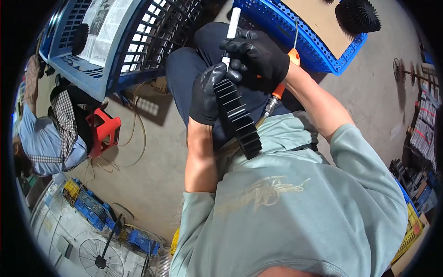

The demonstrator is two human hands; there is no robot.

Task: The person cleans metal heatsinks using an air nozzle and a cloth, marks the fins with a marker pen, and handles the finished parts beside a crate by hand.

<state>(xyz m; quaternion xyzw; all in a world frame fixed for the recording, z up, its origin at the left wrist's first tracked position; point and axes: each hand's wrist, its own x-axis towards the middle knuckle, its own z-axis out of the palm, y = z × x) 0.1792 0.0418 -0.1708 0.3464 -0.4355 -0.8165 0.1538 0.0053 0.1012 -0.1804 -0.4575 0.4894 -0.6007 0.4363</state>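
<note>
My left hand (206, 94), in a black glove, is closed around the upper end of a black finned heat sink (240, 121). The heat sink slants down over my lap, its lower end close to my shirt. Also gloved in black, my right hand (257, 51) grips a slim white pen-like stick (234, 21). The lower tip of the stick is at the fingers of my left hand, beside the top of the heat sink. Under my right wrist is an orange-handled tool (278, 91) with a metal hose fitting; my forearm hides part of it.
A blue-grey basket (108, 76) holding newspaper and a finned part (80, 39) stands at left. At right, a blue crate (339, 67) carries cardboard and another finned part (357, 17). A person sits near a red stool (104, 130); hoses cross the floor. A fan (100, 261) stands lower left.
</note>
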